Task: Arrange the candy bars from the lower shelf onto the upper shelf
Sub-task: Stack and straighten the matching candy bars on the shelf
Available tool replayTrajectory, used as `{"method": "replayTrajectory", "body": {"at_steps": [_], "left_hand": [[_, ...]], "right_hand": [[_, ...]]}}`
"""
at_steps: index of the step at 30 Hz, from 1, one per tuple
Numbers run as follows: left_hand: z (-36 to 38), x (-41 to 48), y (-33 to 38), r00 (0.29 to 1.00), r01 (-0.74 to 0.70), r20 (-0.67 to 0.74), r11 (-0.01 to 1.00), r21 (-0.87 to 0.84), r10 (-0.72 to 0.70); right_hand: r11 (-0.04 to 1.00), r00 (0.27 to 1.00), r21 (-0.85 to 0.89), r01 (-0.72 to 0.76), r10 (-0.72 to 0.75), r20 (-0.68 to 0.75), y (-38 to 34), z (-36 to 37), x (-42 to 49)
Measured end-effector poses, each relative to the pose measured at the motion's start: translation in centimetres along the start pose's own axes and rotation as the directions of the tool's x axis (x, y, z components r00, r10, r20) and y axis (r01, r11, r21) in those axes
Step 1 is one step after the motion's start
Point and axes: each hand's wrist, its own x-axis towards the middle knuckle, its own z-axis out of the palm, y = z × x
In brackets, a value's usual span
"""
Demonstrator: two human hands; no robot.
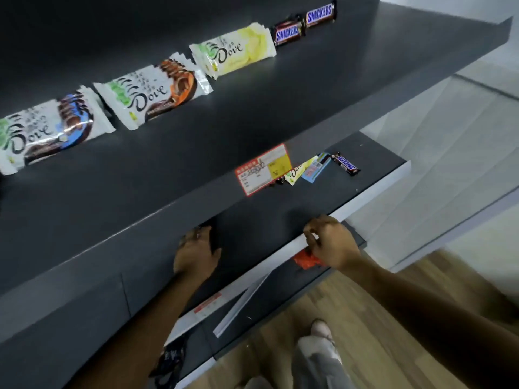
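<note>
The upper shelf (pixel 252 113) carries three stacks of Dove bars (pixel 157 88) and two Snickers bars (pixel 306 23) in a row. On the lower shelf (pixel 373 164) lie a Snickers bar (pixel 346 163), a yellow Dove bar (pixel 299 172) and a blue packet (pixel 316 168). My left hand (pixel 195 252) reaches in under the upper shelf; its fingertips are lost in shadow. My right hand (pixel 328 242) curls its fingers over the lower shelf's white front rail (pixel 373 188). A red wrapper (pixel 306 261) shows just below that hand.
A red and yellow price tag (pixel 262 169) hangs on the upper shelf's front edge. A loose white strip (pixel 241 304) and a dark packet (pixel 171 360) lie on a shelf further down. Wooden floor (pixel 379 332) and my shoe (pixel 321 329) are below.
</note>
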Motion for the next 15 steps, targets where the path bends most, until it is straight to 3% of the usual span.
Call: {"method": "replayTrajectory", "body": {"at_steps": [5, 9, 13, 15], "left_hand": [[3.5, 3.2, 0.0, 0.954, 0.282, 0.123, 0.958, -0.058, -0.273], [6.5, 5.2, -0.1, 0.924, 0.379, 0.099, 0.922, -0.086, -0.37], [8.4, 6.4, 0.2, 0.92, 0.393, 0.013, 0.92, 0.02, -0.393], [8.3, 6.5, 1.3, 0.877, 0.481, 0.006, 0.875, -0.06, -0.481]], "right_hand": [[0.987, 0.987, -0.027, -0.158, 0.159, 0.029, 6.5, -1.3, 2.3], [0.968, 0.969, -0.034, -0.247, 0.246, -0.021, 11.3, -2.3, 4.8], [0.946, 0.948, -0.059, -0.317, 0.315, -0.048, 15.5, -2.6, 7.9], [0.938, 0.939, -0.05, -0.344, 0.342, -0.039, 17.0, -2.5, 9.8]]}}
